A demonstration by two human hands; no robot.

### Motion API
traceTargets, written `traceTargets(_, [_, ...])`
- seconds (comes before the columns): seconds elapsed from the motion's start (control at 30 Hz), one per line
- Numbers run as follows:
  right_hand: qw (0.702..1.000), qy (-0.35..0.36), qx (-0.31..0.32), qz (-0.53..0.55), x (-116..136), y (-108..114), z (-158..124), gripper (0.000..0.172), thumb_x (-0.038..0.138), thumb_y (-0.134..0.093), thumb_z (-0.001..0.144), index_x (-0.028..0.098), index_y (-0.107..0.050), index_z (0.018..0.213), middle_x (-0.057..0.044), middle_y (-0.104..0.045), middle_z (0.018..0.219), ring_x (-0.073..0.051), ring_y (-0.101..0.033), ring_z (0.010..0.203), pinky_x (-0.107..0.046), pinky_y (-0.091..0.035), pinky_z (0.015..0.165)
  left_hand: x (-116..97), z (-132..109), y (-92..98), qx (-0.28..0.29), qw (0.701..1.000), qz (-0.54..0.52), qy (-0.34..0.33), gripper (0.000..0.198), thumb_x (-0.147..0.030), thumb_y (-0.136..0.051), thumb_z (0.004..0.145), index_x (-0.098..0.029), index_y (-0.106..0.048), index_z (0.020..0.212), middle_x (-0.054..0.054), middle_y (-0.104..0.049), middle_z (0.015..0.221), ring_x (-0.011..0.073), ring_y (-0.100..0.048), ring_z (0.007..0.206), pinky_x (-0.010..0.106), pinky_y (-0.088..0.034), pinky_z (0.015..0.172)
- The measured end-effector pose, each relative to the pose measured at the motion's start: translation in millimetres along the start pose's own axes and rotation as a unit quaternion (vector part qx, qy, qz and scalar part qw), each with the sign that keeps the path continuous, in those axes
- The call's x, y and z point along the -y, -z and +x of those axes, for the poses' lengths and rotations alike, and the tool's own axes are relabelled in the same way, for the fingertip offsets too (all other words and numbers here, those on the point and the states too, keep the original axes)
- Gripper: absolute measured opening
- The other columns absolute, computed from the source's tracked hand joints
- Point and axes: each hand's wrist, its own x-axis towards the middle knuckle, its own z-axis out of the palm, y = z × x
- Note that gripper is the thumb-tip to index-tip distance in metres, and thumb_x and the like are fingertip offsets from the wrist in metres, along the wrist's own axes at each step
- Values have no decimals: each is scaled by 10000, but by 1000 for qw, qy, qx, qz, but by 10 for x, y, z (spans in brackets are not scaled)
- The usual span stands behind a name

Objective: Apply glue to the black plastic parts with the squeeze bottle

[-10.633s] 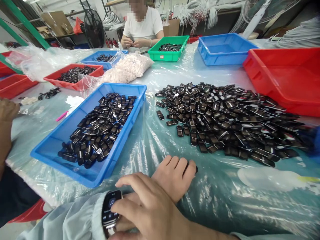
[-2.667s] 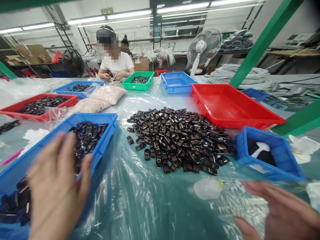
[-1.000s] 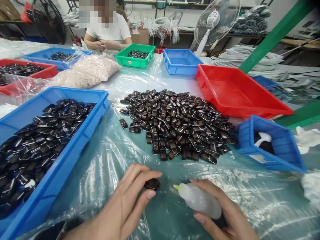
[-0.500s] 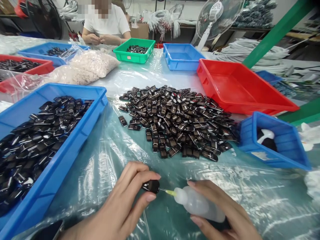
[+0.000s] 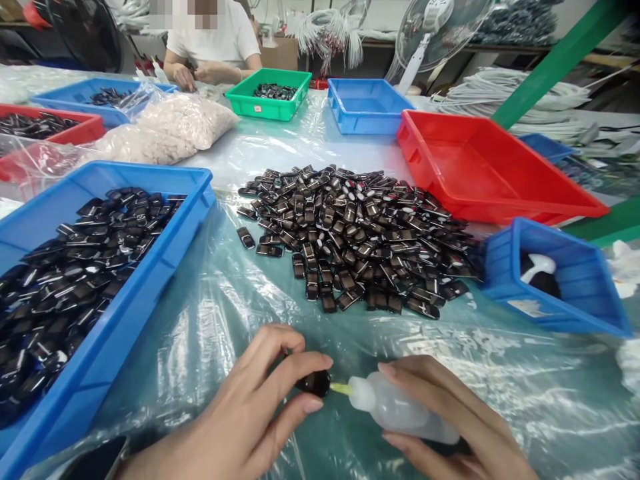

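Between the thumb and fingers of my left hand (image 5: 270, 393) is a small glossy black part (image 5: 316, 383). My right hand (image 5: 450, 413) grips a translucent squeeze bottle (image 5: 400, 407) lying sideways, its yellow tip (image 5: 341, 388) pointing left. That tip meets the right edge of the black part; the exact contact spot is too small to make out. Beyond both hands lies a large pile of black and brown parts (image 5: 350, 233) on the plastic-covered table (image 5: 220, 320). Similar black parts fill the long blue tray (image 5: 150, 300) at the left.
A small blue bin (image 5: 565, 287) holding a white object stands right of the pile, below a red tray (image 5: 500, 167). Farther back are a green tray (image 5: 270, 107), another blue tray (image 5: 367, 110) and a bag of pale pieces (image 5: 185, 127). A person (image 5: 213, 40) sits across the table.
My left hand and the black part have shifted slightly right, closing the gap to the bottle's tip. The view has moved a little. Across the table, the person's hands have changed position.
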Motion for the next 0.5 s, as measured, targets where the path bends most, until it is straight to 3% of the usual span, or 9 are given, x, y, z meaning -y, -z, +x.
traceTargets(0.27, [999,-2,28,-29,22,95,9,394,310,-550,949,351,-497,1337,-45,-582,1104,-142,-679,922,-201,-601,763,-11,-22,-30,-11,1000,-26,3,264,-319,-309,1062,-223,-477,1243,67,-472,1091,217,-455,1037,322,-423,853])
traceTargets(0.5, [998,16,17,-55,-13,93,-36,360,282,-514,967,324,-526,1325,-47,-578,1128,-140,-658,991,-192,-579,813,25,-11,-38,-26,998,-33,-39,242,-288,-358,1056,-183,-497,1224,59,-499,1065,194,-460,1007,285,-430,856])
